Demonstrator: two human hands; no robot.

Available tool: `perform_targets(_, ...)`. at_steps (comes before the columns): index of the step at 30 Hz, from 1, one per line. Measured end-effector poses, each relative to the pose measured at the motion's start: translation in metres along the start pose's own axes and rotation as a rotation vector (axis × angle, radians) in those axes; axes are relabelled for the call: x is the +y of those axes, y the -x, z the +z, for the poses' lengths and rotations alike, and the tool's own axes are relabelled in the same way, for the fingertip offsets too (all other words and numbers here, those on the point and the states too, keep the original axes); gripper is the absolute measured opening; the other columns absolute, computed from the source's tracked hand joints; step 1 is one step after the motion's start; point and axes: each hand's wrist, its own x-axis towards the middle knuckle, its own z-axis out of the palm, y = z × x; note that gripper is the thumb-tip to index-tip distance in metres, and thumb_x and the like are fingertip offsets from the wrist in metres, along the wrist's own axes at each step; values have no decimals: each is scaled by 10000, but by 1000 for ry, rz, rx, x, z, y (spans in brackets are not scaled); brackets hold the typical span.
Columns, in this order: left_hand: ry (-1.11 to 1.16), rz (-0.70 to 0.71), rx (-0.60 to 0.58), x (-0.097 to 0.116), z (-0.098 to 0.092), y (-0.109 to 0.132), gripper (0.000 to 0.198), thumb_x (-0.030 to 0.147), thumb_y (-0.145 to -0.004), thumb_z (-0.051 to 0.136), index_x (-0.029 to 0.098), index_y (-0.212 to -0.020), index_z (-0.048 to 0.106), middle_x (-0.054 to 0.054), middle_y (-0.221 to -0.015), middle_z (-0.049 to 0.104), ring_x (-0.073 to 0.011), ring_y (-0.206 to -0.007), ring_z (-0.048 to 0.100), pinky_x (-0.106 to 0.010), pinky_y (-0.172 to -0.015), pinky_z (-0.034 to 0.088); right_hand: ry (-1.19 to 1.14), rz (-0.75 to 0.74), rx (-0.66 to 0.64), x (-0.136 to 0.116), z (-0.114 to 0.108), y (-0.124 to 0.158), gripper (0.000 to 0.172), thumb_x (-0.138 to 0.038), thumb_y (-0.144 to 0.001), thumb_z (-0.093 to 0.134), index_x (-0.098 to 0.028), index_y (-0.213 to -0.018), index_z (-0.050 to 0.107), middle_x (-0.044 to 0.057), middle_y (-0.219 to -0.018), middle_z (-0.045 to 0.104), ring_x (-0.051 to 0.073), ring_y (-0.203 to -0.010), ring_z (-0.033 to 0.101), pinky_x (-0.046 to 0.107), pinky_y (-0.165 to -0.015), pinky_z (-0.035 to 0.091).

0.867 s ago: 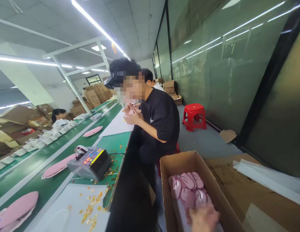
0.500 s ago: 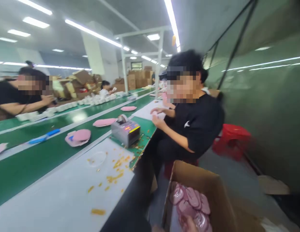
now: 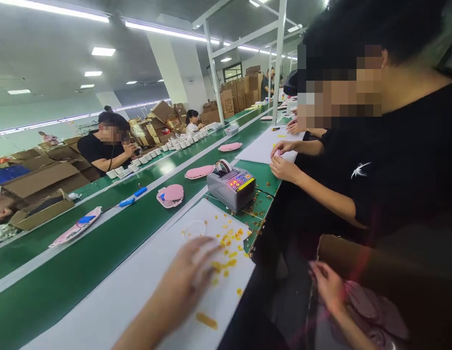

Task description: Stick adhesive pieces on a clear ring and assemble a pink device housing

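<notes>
Pink pieces [image 3: 372, 306] lie in the open carton [image 3: 393, 262], near R, dim but visible, just R of the R hand [image 3: 330, 287] and partly behind its forearm. R grip: fingertips close together, a small pinkish bit at the tips; can't tell if it's held or what it is. Over to the L hand [image 3: 185, 272], palm down over the white sheet [image 3: 113, 291]: grip loosely spread, nothing seen in it, underside hidden. Yellow strips [image 3: 223, 266] lie scattered right by those fingers; contact unclear. One longer strip [image 3: 206, 321] sits apart, nearer. Clear ring [image 3: 193, 229] just beyond the hand, far side.

Farther out on the green desk [image 3: 102, 248]: grey tape machine [image 3: 231, 189], panel lit, roll on top; pink pouch [image 3: 171, 194] to its L, 2nd pouch [image 3: 199, 171] just behind. Far R, co-worker in blk shirt [image 3: 390, 170], both hands [image 3: 286, 167] round a small pink item [image 3: 278, 153].
</notes>
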Motion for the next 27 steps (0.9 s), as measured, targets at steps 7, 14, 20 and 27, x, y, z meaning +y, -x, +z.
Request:
perform_targets(7,-58,-426,-108,-123,7,4,733,604,-889,464,180,-1472,326,-163,-1516,339,-358,-1384,348,-617,-1100,354,-399,-652,-467,-215,119,-5,222,-293,-888,495,-182,-792,662,18,-732,675,118,-639,593,211,-598,433)
perform_targets(14,-34,-459,-4,-128,28,11,471,601,-861,499,226,-1080,682,-93,-1201,625,-295,-1088,607,-469,-951,532,106,-946,-922,-296,236,7,159,-190,-892,510,-177,-894,669,26,-858,721,159,-771,625,250,-585,339)
perform_targets(20,-118,-469,48,-137,28,14,453,624,-856,467,248,-903,716,-86,-1154,635,-289,-1028,632,-498,-900,554,213,-816,-965,-264,247,-1,154,-207,-890,503,-171,-888,652,39,-880,725,183,-789,645,267,-566,305)
perform_targets(27,-149,-444,30,-135,31,20,290,486,-924,468,263,-920,653,-68,-1257,572,-262,-1056,633,-456,-840,592,235,-815,-919,-258,245,-3,103,-167,-848,534,-173,-794,622,36,-835,688,164,-760,611,271,-579,317)
